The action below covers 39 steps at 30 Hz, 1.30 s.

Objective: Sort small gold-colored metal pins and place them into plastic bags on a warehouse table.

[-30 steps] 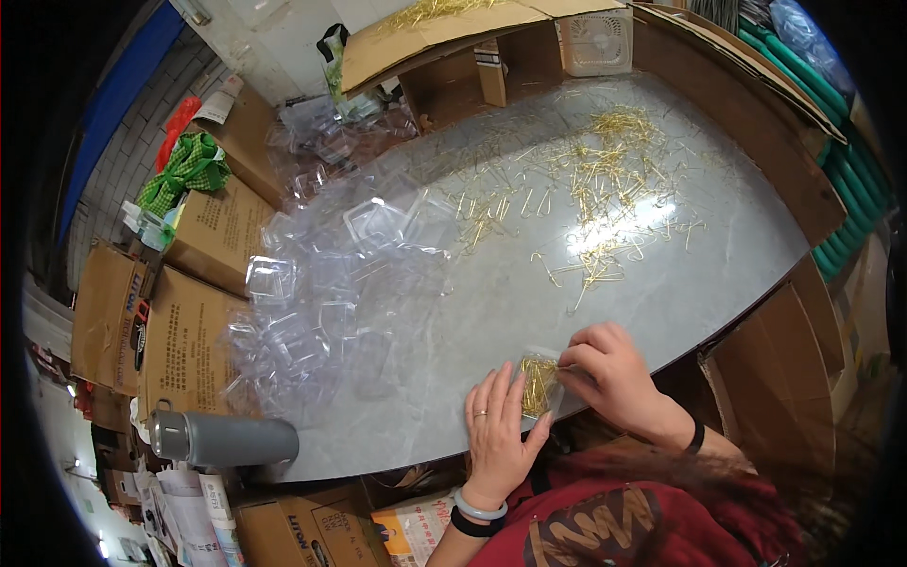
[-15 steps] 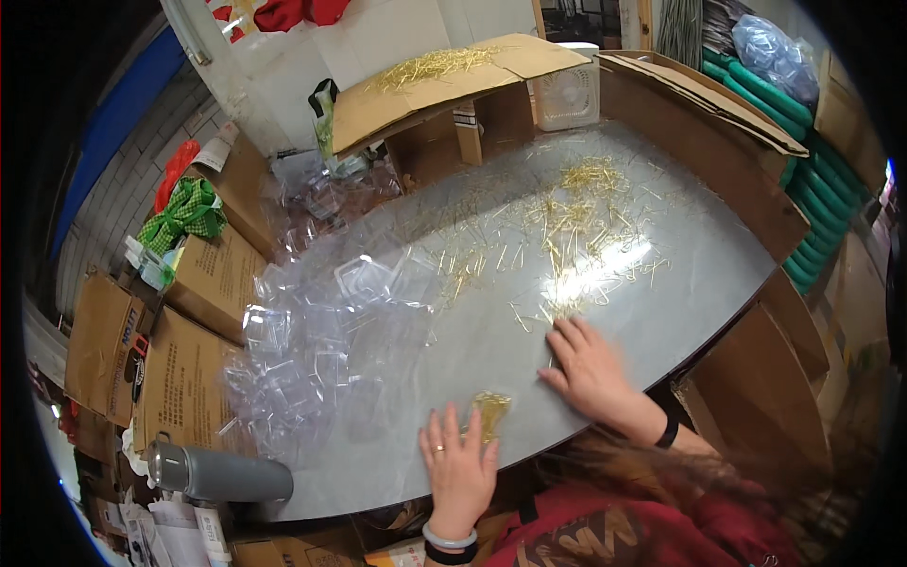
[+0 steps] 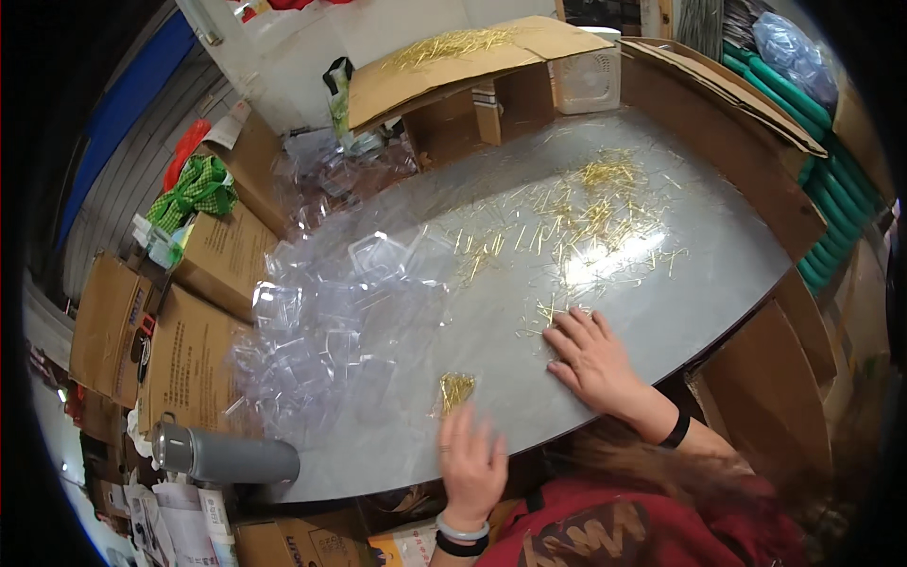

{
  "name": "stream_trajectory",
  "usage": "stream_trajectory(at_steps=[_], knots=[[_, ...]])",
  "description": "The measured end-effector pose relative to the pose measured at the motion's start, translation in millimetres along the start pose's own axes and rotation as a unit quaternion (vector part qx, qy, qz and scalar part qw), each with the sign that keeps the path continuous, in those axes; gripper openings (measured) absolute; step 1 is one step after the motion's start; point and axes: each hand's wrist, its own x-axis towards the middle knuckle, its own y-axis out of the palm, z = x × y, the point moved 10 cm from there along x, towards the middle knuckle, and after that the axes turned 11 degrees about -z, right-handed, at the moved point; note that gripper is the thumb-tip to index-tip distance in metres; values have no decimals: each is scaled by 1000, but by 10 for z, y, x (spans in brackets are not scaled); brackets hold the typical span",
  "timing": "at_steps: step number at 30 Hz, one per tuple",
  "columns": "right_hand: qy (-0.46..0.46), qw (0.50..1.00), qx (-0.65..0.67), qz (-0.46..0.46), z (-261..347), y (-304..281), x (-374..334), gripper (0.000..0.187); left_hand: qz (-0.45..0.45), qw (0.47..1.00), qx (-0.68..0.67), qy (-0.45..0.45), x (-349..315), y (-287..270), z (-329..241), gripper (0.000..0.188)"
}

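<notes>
A small bundle of thin gold-coloured wire pins [image 3: 455, 389], seemingly in a clear case, lies near the table's front edge. My left hand [image 3: 471, 471] is just in front of it, fingers stretched out and blurred by motion; I cannot tell whether the fingertips touch it. Fingers spread, my right hand [image 3: 593, 364] lies on the grey table [image 3: 397, 444], its fingertips at a few loose gold pins [image 3: 550, 314]. Farther back, many more pins [image 3: 605, 213] are strewn over the tabletop. Clear plastic cases [image 3: 312, 354] lie heaped to the left.
A grey flask [image 3: 231, 455] lies at the front left edge, beside cardboard boxes [image 3: 194, 354]. At the back, a cardboard shelf [image 3: 453, 71] carries more gold pins, next to a white fan [image 3: 588, 80]. A cardboard wall [image 3: 727, 132] borders the right side.
The bundle of pins has shifted left on the table, and my left hand is now in front of it rather than beside it. My right hand stays about where it was. The view has shifted slightly.
</notes>
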Motion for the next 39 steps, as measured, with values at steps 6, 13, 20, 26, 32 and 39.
stream_trajectory(at_steps=[6,13,20,26,32,39], knots=[[29,996,43,-76,197,-319,150,60,53,995,-85,25,-69,319,-197,38],[76,997,-11,-4,-6,-42,180,69,81,996,-32,2,-2,489,-146,56],[0,992,121,26,301,-8,44,47,110,994,-13,-2,-5,558,-122,67],[14,996,78,-35,252,-117,92,55,112,994,-5,1,-18,568,-132,67],[2,985,168,24,333,25,33,50,109,994,-8,-1,5,557,-130,67],[39,999,2,-28,184,-93,-36,61,106,994,-2,8,-17,573,-128,67]])
